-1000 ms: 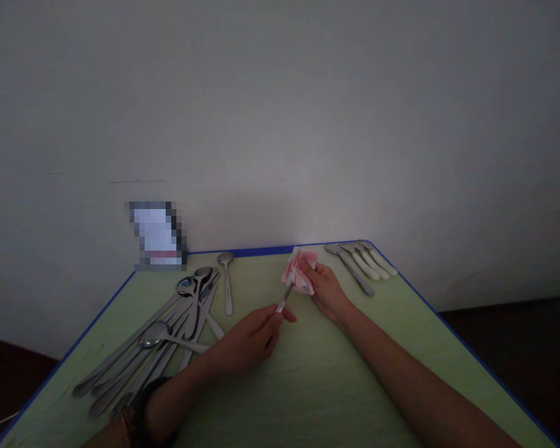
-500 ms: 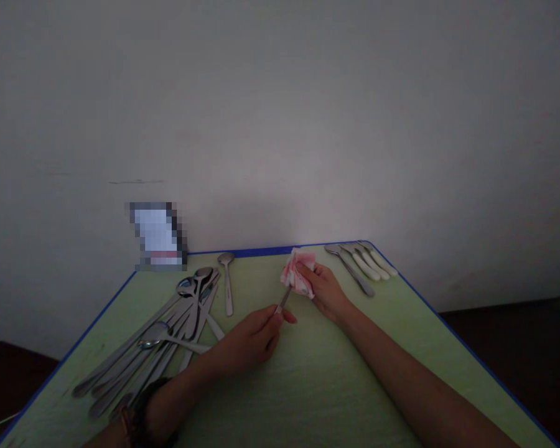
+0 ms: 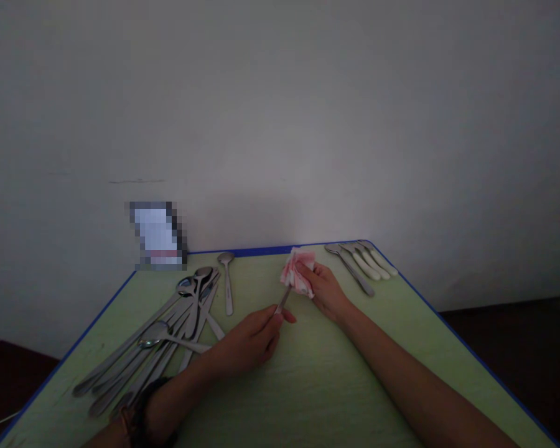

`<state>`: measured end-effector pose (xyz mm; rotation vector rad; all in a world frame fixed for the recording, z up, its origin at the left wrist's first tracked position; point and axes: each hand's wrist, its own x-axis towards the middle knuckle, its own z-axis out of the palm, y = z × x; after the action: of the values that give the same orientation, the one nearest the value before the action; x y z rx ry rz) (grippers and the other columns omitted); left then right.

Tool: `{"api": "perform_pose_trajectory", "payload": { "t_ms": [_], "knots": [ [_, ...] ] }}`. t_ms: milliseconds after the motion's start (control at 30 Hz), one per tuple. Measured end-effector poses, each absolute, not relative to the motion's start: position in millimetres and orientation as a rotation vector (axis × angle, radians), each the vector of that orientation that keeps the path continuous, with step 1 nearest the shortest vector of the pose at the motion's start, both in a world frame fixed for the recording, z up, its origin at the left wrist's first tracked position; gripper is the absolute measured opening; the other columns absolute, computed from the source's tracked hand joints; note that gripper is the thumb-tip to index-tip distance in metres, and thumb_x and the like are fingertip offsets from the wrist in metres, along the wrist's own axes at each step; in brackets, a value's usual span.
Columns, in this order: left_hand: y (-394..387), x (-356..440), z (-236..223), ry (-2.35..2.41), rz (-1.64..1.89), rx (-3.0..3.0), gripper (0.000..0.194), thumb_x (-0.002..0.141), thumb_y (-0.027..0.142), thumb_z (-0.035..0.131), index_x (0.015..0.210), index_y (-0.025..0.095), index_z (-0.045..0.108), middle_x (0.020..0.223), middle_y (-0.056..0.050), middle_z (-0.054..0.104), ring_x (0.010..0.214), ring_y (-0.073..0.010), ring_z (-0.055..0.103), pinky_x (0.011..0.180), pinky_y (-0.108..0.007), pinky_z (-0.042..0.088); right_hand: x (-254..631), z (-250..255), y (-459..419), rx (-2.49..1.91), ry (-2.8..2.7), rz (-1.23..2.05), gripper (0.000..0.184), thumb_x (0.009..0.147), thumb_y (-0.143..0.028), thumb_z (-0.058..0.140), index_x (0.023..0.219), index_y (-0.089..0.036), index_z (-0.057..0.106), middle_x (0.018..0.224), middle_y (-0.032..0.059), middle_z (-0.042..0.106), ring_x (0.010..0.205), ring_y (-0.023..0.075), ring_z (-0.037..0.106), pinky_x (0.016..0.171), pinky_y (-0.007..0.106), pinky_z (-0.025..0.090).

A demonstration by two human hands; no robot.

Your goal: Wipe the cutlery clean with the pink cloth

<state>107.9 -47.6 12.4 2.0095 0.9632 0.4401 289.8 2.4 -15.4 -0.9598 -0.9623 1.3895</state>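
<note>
My left hand (image 3: 254,336) pinches the handle of a piece of metal cutlery (image 3: 284,300) over the middle of the table. The far end of this piece disappears into a crumpled pink and white cloth (image 3: 298,270), so its kind is hidden. Fingers and thumb of my right hand (image 3: 326,289) are closed on the cloth, around that hidden end. To the left of my left hand lies a pile of metal spoons and other cutlery (image 3: 168,336), partly covered by my left forearm. One spoon (image 3: 227,283) lies apart, just right of the pile.
On the right, a metal spoon (image 3: 350,267) lies beside several white-handled pieces of cutlery (image 3: 371,264). A blurred, phone-like screen (image 3: 156,233) leans at the back left. The green table (image 3: 303,398) has a blue edge and meets a pale wall (image 3: 280,124).
</note>
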Motion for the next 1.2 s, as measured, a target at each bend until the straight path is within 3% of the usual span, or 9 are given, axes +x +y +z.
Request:
{"api": "perform_pose_trajectory", "payload": {
  "t_ms": [133,333,667,1033,1200],
  "knots": [
    [-46.9,107.9,10.9,0.952,0.434,2.051,0.036,0.091,0.031,0.027,0.105,0.014,0.056,0.079,-0.001,0.052,0.065,-0.0128,0.046,0.069,-0.025,0.042,288.6,-12.7,2.3,-0.911,-0.885,1.42,0.023,0.065,-0.038,0.073,0.071,-0.016,0.068,0.064,-0.0017,0.066,0.054,0.0088,0.052,0.053,0.021,0.037],
    [-46.9,108.7,13.2,0.973,0.426,2.029,0.034,0.09,0.026,0.027,0.104,0.015,0.056,0.084,-0.003,0.057,0.074,-0.0139,0.051,0.078,-0.027,0.043,288.8,-6.3,5.5,-0.706,-0.637,1.394,0.026,0.06,-0.036,0.078,0.078,-0.02,0.07,0.082,-0.0017,0.07,0.077,0.0113,0.06,0.076,0.021,0.046],
    [-45.3,105.8,7.1,0.923,0.469,2.171,0.031,0.085,0.017,0.033,0.104,0.016,0.057,0.1,-0.006,0.061,0.096,-0.016,0.054,0.094,-0.027,0.039,257.7,-5.6,-12.9,-0.805,-0.477,1.501,0.029,0.054,-0.038,0.079,0.062,-0.014,0.066,0.058,-0.0021,0.063,0.051,0.0063,0.049,0.05,0.019,0.038],
    [-46.4,108.4,9.2,0.954,0.446,2.126,0.034,0.09,0.022,0.027,0.106,0.016,0.056,0.104,-0.005,0.063,0.098,-0.0157,0.056,0.094,-0.028,0.04,274.3,-15.1,3.1,-0.914,-0.732,1.109,0.029,0.068,-0.045,0.067,0.072,-0.016,0.067,0.07,0.0015,0.067,0.064,0.0129,0.055,0.063,0.025,0.04],
    [-46.5,112.5,9.5,0.975,0.467,2.052,0.035,0.092,0.027,0.025,0.102,0.017,0.057,0.094,-0.004,0.063,0.094,-0.0166,0.056,0.091,-0.027,0.041,255.2,-12.2,-11.0,-0.951,-0.592,1.219,0.034,0.067,-0.049,0.066,0.059,-0.016,0.06,0.053,-0.0021,0.058,0.049,0.0097,0.046,0.051,0.023,0.035]
  ]
}}
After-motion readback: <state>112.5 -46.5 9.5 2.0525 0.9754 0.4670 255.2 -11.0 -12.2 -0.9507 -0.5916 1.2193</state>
